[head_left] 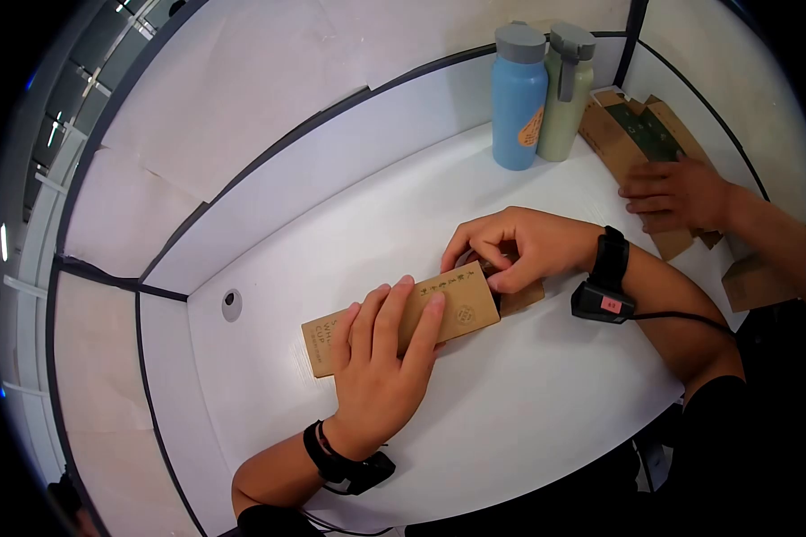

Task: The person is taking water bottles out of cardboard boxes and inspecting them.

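A long brown cardboard box [461,307] with dark printing lies on the white table, slanting up to the right. My left hand [381,353] grips it from above, its fingers spread across the top face and its thumb mostly hidden. At the box's right end, my right hand [524,246] is bent around the end with its fingers curled at the edge. A brown cardboard flap [524,297] sticks out there beside a dark gap. My right fingertips touch this end, partly hidden behind the box.
A blue bottle [518,107] and a green bottle [566,98] stand at the back. To the right, another person's hand [676,192] rests on opened cardboard boxes [613,134]. Another carton [759,284] sits at the right edge. Low partition walls [331,152] enclose the white table [269,394].
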The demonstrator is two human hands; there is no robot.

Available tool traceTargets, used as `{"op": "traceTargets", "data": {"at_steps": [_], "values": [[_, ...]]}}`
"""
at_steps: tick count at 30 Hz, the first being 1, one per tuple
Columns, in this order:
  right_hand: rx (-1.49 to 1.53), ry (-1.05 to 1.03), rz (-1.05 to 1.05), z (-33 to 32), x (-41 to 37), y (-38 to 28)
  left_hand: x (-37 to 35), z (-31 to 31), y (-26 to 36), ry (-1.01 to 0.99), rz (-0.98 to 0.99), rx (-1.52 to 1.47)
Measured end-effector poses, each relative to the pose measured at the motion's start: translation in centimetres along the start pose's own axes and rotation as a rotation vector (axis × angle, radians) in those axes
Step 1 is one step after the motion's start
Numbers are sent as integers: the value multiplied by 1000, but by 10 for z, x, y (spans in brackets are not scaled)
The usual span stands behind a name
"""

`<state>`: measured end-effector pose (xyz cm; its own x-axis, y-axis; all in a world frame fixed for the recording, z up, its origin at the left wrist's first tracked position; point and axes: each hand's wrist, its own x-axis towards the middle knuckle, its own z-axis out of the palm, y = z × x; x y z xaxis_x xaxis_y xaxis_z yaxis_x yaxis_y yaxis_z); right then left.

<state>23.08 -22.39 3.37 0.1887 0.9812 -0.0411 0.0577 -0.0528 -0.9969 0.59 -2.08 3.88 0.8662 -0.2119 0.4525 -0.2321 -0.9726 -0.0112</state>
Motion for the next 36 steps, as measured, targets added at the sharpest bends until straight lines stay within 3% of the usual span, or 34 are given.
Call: {"op": "traceTargets", "data": {"at_steps": [9,14,23,26,29,36], "values": [[202,42,-102,-8,3,14,-2,0,1,19,-3,-9],[309,196,-69,-1,3,4,-3,0,0,42,7,16],[81,139,-154,-5,7,16,-4,7,-5,114,13,-6],[234,109,-112,-4,4,10,-1,6,-7,136,5,-27],[230,153,-26,-2,1,4,1,7,-10,154,-48,-14],[133,152,-84,-3,4,12,0,9,-15,226,-78,-140]]}}
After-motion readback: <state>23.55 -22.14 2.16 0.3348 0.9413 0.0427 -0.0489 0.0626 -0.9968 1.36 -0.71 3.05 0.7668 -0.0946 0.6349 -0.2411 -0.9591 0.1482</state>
